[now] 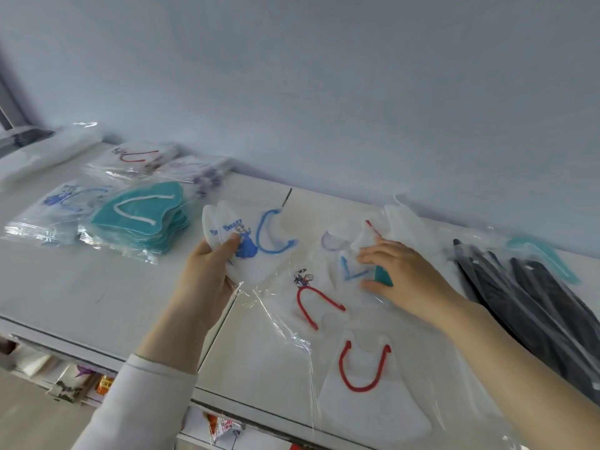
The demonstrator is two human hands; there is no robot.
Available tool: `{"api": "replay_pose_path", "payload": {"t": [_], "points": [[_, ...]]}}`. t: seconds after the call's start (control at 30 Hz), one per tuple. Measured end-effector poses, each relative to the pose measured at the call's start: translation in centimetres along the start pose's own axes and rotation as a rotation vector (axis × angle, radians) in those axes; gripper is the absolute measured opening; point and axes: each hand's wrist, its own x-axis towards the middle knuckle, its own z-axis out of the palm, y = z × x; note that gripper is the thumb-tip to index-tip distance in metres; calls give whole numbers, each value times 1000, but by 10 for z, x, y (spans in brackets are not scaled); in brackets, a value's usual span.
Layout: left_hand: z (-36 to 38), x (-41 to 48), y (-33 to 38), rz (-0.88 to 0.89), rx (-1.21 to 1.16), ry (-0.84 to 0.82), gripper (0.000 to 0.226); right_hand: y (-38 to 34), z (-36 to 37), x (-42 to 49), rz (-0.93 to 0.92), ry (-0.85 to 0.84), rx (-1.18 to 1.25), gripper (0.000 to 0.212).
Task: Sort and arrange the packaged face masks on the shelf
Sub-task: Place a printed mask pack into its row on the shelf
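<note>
- Landmark: the teal mask stack [139, 216], bagged, lying on the white shelf top [81, 287]. All positions below are taken from it.
- Left hand [207, 274], just right of the teal stack: thumb on top and fingers beneath, clamped on a small bundle of white masks with blue ear loops and a blue-dressed cartoon figure [246, 241]. Bundle is lifted off the shelf and tilted toward the wearer. Probably being gathered as one matched set before it goes to a pile.
- Loose clear wrapping [276, 313] trails down from that bundle, so the grip looks to be on the masks through the film.
- Right hand [399, 271], farther right of the teal stack: palm down, fingers spread apart and pressed flat on a jumble of loose white masks [350, 254] with blue, lilac and red loops. Nothing is pinched; it seems to be pinning or fanning the heap to find the next blue one.
- Red-looped white masks [363, 371] lie nearer the wearer than the jumble, apart from it, perhaps an early group.
- Black masks [519, 303] sit farthest right of the teal stack, untouched.
- Behind and left of the teal stack: bagged packs [136, 160] already grouped by loop colour. The sorted side appears to be there.
</note>
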Motion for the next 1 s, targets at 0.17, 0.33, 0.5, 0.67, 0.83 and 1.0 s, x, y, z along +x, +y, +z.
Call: {"api": "replay_pose_path", "payload": {"t": [0.17, 0.33, 0.5, 0.67, 0.83, 1.0], "points": [[5, -1, -3, -40, 8, -2, 14, -14, -9, 26, -155, -360, -168, 62], [4, 1, -5, -53, 3, -16, 19, -12, -15, 39, -130, -579, -197, 95], [6, 0, -6, -51, 11, -17, 18, -8, -12, 39, -131, -311, 45, 54], [4, 1, -4, -44, -2, -29, 22, -5, -4, 28, -23, -89, 158, 25], [5, -1, -3, -29, -15, -38, 17, -12, 2, 19, -70, -38, 38, 56], [1, -4, -1, -8, -46, -43, 18, -7, 7, 11, -98, -15, -48, 42]]}}
